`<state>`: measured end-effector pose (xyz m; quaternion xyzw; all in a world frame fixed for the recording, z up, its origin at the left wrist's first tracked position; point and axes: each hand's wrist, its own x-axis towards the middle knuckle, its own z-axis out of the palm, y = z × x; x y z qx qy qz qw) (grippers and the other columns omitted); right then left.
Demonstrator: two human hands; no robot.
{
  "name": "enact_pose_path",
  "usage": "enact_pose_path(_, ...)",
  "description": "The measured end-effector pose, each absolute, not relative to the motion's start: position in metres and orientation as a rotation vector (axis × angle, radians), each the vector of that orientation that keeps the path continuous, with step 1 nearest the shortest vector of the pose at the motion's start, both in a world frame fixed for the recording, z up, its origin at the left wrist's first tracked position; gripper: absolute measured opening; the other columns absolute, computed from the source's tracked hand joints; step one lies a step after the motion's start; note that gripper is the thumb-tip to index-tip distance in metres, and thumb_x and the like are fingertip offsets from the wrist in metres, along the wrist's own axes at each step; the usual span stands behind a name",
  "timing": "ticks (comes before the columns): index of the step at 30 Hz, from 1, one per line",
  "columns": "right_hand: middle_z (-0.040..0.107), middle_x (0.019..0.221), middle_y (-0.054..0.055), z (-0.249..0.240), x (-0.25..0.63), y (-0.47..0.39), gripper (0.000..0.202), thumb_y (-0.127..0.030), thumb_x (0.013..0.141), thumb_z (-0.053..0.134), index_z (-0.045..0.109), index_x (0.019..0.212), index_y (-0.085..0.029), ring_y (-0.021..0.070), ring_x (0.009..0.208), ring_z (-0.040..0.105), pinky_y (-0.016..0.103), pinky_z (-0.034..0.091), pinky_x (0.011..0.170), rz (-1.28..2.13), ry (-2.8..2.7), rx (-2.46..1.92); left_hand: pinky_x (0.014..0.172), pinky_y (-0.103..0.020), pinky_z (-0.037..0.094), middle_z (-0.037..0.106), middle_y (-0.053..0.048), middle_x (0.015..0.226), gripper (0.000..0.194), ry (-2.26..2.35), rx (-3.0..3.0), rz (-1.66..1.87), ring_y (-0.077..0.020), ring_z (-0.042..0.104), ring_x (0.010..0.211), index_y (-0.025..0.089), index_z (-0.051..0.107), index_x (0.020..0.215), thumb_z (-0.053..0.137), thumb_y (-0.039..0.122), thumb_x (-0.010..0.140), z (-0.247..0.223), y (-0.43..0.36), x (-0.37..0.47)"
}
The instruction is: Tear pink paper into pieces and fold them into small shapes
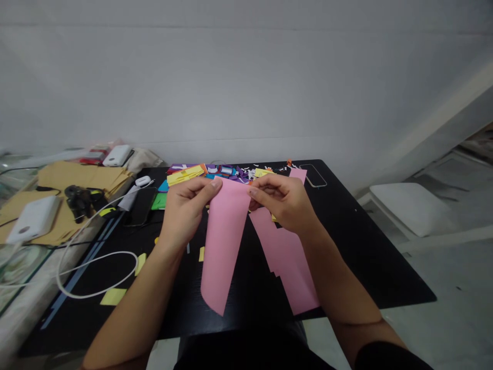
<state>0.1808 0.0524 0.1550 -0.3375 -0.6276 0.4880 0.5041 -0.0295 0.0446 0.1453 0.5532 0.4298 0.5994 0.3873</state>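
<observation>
A sheet of pink paper [227, 236] hangs between my hands above the black table, its lower end curling. My left hand [188, 203] pinches the top left corner, thumb in front. At the top right corner, my right hand [283, 198] grips the same sheet between thumb and fingers. Beneath my right forearm lie more pink paper pieces [295, 270], with stepped cut edges. Behind my hands are a stack of yellow paper strips [187, 174] and a heap of purple, blue and white paper scraps [239, 172].
A phone [141, 207], a white cable [82, 295] and small yellow paper pieces [113, 296] lie at the left. Brown envelopes [82, 177] and a white power bank [34, 218] are further left. A clear phone case [316, 177] lies back right; a white stool [408, 205] stands beyond.
</observation>
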Motion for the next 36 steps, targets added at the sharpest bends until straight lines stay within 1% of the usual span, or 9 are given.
enact_pose_path(4, 0.072, 0.071, 0.001, 0.155, 0.181, 0.053, 0.021, -0.036, 0.082, 0.083, 0.072, 0.082, -0.019, 0.0152, 0.065, 0.072, 0.031, 0.066, 0.067, 1.191, -1.511, -0.799, 0.056, -0.025, 0.04, 0.061, 0.001, 0.064, 0.029, 1.046, 1.436, 1.575, -0.012, 0.05, 0.059, 0.018, 0.074, 0.064, 0.078, 0.035, 0.088, 0.143, 0.045, -0.028)
enact_pose_path(11, 0.073, 0.072, 0.001, 0.156, 0.181, 0.053, 0.016, -0.032, 0.084, 0.08, 0.072, 0.082, -0.019, 0.0154, 0.066, 0.073, 0.031, 0.066, 0.069, 1.188, -1.515, -0.807, 0.055, -0.024, 0.041, 0.064, 0.001, 0.063, 0.02, 1.1, 1.447, 1.585, -0.0122, 0.053, 0.056, 0.019, 0.08, 0.078, 0.081, 0.037, 0.087, 0.142, 0.045, -0.029)
enact_pose_path(16, 0.072, 0.071, 0.001, 0.156, 0.18, 0.053, 0.015, -0.03, 0.084, 0.079, 0.072, 0.082, -0.018, 0.0153, 0.066, 0.072, 0.031, 0.065, 0.067, 1.156, -1.513, -0.817, 0.057, -0.023, 0.042, 0.066, 0.001, 0.066, 0.018, 1.116, 1.462, 1.66, -0.0117, 0.054, 0.059, 0.019, 0.079, 0.079, 0.081, 0.035, 0.086, 0.142, 0.046, -0.027)
enact_pose_path(20, 0.072, 0.071, 0.001, 0.156, 0.182, 0.054, 0.016, -0.032, 0.085, 0.079, 0.071, 0.081, -0.018, 0.0153, 0.064, 0.072, 0.03, 0.064, 0.064, 1.077, -1.477, -0.801, 0.056, -0.023, 0.043, 0.064, 0.001, 0.065, 0.024, 1.066, 1.457, 1.514, -0.0115, 0.054, 0.059, 0.018, 0.077, 0.078, 0.079, 0.039, 0.088, 0.142, 0.048, -0.027)
enact_pose_path(26, 0.072, 0.072, 0.001, 0.157, 0.186, 0.056, 0.021, -0.039, 0.085, 0.081, 0.071, 0.081, -0.02, 0.0164, 0.065, 0.071, 0.033, 0.063, 0.065, 1.021, -1.463, -0.844, 0.058, -0.025, 0.047, 0.069, 0.0, 0.066, 0.02, 1.174, 1.48, 1.453, -0.0134, 0.058, 0.059, 0.019, 0.08, 0.082, 0.084, 0.038, 0.082, 0.144, 0.048, -0.031)
enact_pose_path(29, 0.072, 0.078, 0.002, 0.159, 0.19, 0.056, 0.02, -0.038, 0.087, 0.079, 0.07, 0.082, -0.02, 0.0169, 0.072, 0.071, 0.033, 0.061, 0.07, 1.038, -1.527, -0.876, 0.056, -0.025, 0.048, 0.071, -0.001, 0.066, 0.022, 1.184, 1.524, 1.416, -0.0142, 0.06, 0.058, 0.019, 0.08, 0.081, 0.084, 0.041, 0.081, 0.145, 0.047, -0.032)
enact_pose_path(32, 0.074, 0.092, 0.005, 0.158, 0.19, 0.056, 0.02, -0.037, 0.084, 0.081, 0.073, 0.092, -0.02, 0.0185, 0.084, 0.07, 0.031, 0.058, 0.074, 0.99, -1.608, -0.904, 0.053, -0.024, 0.045, 0.071, -0.001, 0.065, 0.025, 1.134, 1.601, 1.277, -0.0132, 0.059, 0.056, 0.018, 0.079, 0.082, 0.082, 0.043, 0.083, 0.144, 0.044, -0.027)
enact_pose_path(34, 0.076, 0.096, 0.005, 0.156, 0.188, 0.056, 0.021, -0.037, 0.083, 0.082, 0.075, 0.095, -0.021, 0.0189, 0.087, 0.07, 0.031, 0.057, 0.075, 0.98, -1.678, -0.892, 0.054, -0.023, 0.044, 0.073, -0.002, 0.07, 0.025, 1.111, 1.679, 1.187, -0.0135, 0.06, 0.059, 0.018, 0.079, 0.084, 0.08, 0.044, 0.085, 0.142, 0.041, -0.021)
enact_pose_path(36, 0.076, 0.09, 0.004, 0.154, 0.186, 0.057, 0.018, -0.037, 0.085, 0.08, 0.075, 0.089, -0.02, 0.0179, 0.081, 0.068, 0.031, 0.055, 0.072, 0.991, -1.734, -0.871, 0.057, -0.023, 0.046, 0.076, -0.004, 0.077, 0.024, 1.109, 1.745, 1.141, -0.0139, 0.063, 0.064, 0.018, 0.079, 0.086, 0.077, 0.043, 0.088, 0.14, 0.038, -0.016)
